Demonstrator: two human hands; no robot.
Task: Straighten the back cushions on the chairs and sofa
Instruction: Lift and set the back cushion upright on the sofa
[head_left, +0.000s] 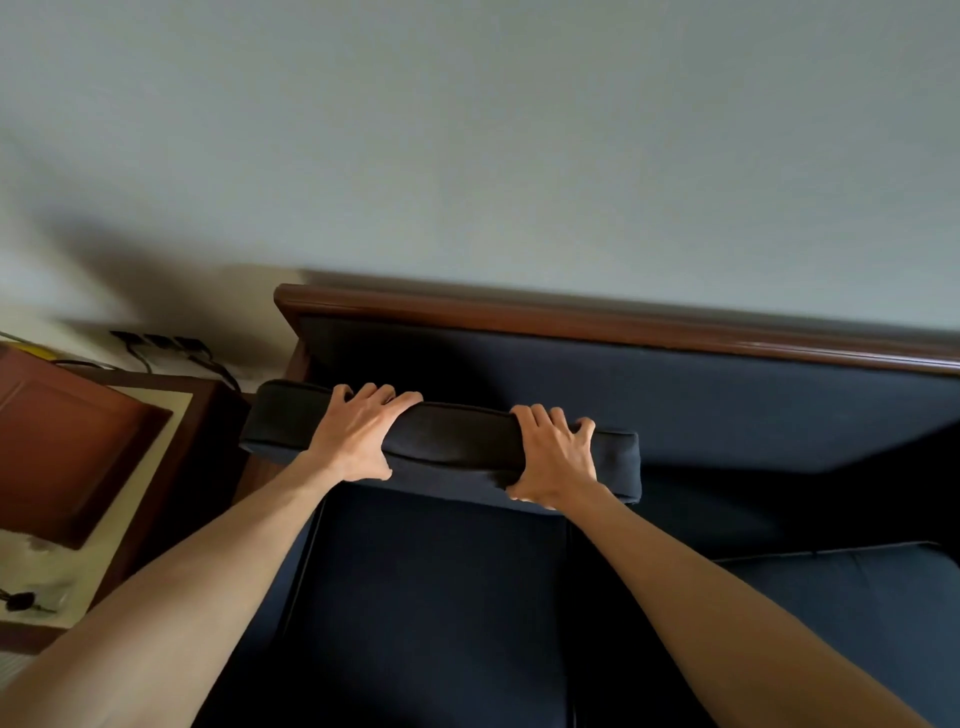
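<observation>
A dark blue back cushion (457, 441) is held edge-up above the left end of the sofa (727, 395). My left hand (358, 436) grips its top edge near the left, fingers curled over the far side. My right hand (553, 457) grips the same edge near the right corner. The cushion stands apart from the sofa's padded backrest, with a gap behind it. Its lower part is hidden behind my hands and forearms. Below it lies the dark blue seat cushion (431, 597).
A brown wooden rail (571, 319) tops the sofa back against the pale wall. On the left stands a wooden side table (156, 415) with a reddish-brown box (57, 447), cables and a power strip (161, 343) behind it, and keys (21, 601) near its front.
</observation>
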